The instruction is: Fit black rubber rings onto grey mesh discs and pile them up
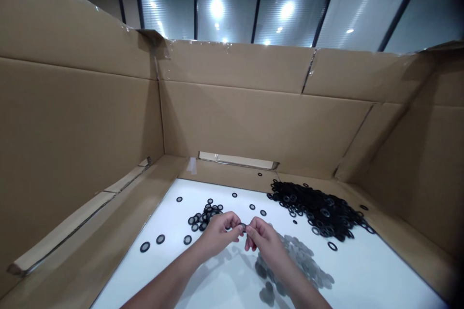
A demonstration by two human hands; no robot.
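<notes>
My left hand (222,232) and my right hand (264,237) meet above the white board, fingertips pinched from both sides on a small black ring (243,227). Fingers cover much of it, so whether a disc sits inside cannot be made out. Left of my left hand is a small heap of black rings with grey centres (205,216); several more lie loose around it. Under and beside my right forearm spreads a pile of thin grey discs (304,260). A large mound of plain black rings (319,210) lies farther right.
The white board (152,275) lies inside a big cardboard box with tall walls (232,116) at the left, back and right. A few stray rings, such as a black ring (332,246), lie near the mound. Windows (228,12) show beyond the back wall.
</notes>
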